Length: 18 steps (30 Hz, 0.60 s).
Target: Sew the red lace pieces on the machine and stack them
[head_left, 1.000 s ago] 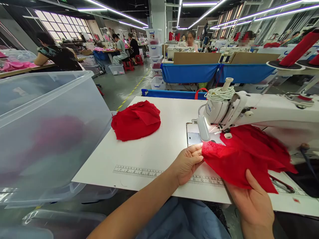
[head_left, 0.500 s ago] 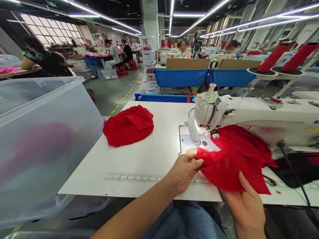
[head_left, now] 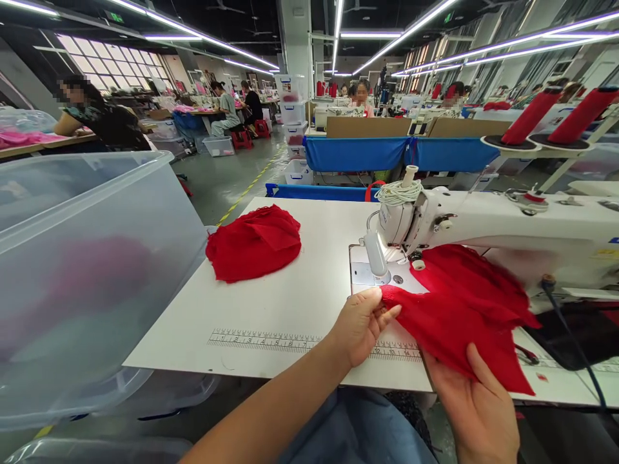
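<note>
A piece of red fabric (head_left: 449, 322) stretches from the sewing machine (head_left: 483, 216) toward the table's front edge. My left hand (head_left: 362, 325) pinches its left corner between thumb and fingertips, just in front of the needle plate (head_left: 365, 274). Under the fabric's front edge lies my right hand (head_left: 476, 399), its thumb on top and its fingers hidden below, so the cloth is held between them. More of the red cloth bunches beneath the machine arm. A separate folded red fabric pile (head_left: 256, 245) rests on the left of the white table (head_left: 290, 303).
A large translucent plastic bin (head_left: 106, 270) stands against the table's left side. Red thread cones (head_left: 532, 116) rise behind the machine. A printed ruler (head_left: 271, 341) runs along the front edge. Several people sit at work in the background, one person (head_left: 101, 116) at far left.
The fabric's left edge has turned over in my left hand, hiding the lacy strip seen before. My right hand has shifted slightly down with the cloth's front corner. The view has moved a little.
</note>
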Tool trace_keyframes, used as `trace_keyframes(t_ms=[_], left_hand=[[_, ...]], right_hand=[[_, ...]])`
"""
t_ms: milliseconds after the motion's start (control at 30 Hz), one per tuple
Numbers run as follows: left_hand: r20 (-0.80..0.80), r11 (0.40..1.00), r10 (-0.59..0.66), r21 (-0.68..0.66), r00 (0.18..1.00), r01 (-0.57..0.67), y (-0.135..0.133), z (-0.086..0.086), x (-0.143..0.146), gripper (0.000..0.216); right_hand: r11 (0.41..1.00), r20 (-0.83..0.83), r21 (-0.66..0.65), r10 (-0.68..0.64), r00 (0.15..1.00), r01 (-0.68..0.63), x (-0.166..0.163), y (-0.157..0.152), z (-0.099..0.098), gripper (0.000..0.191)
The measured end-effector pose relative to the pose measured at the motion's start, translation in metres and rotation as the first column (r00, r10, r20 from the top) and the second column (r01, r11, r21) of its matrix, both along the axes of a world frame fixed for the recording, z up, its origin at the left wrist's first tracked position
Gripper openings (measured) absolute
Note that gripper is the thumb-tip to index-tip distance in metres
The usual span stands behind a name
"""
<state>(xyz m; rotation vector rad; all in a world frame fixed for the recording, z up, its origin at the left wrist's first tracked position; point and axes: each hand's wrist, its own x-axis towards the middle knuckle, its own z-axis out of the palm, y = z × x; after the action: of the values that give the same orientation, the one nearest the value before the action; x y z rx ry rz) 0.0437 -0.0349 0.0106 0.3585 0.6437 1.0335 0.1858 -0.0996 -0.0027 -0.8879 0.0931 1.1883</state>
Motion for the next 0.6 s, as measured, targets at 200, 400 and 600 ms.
trace_keyframes(t_ms=[200, 400, 600], left_hand=[[0.047, 0.99, -0.033, 0.136, 0.998, 0.026, -0.0042, -0.0012, 0.0001, 0.02], [0.035, 0.985, -0.005, 0.175, 0.999, -0.001, -0.0037, -0.0037, 0.0017, 0.022], [0.024, 0.983, -0.028, 0.179, 0.999, 0.024, -0.0023, -0.0063, 0.0013, 0.02]], right_hand=[[0.999, -0.015, -0.045, 0.01, 1.0, -0.01, -0.0014, -0.0006, -0.0022, 0.034], [0.998, -0.064, -0.068, -0.014, 0.998, 0.01, -0.0039, 0.0004, 0.0005, 0.033], [0.998, 0.005, -0.049, 0.034, 0.999, -0.033, -0.0023, 0.0, -0.0024, 0.033]])
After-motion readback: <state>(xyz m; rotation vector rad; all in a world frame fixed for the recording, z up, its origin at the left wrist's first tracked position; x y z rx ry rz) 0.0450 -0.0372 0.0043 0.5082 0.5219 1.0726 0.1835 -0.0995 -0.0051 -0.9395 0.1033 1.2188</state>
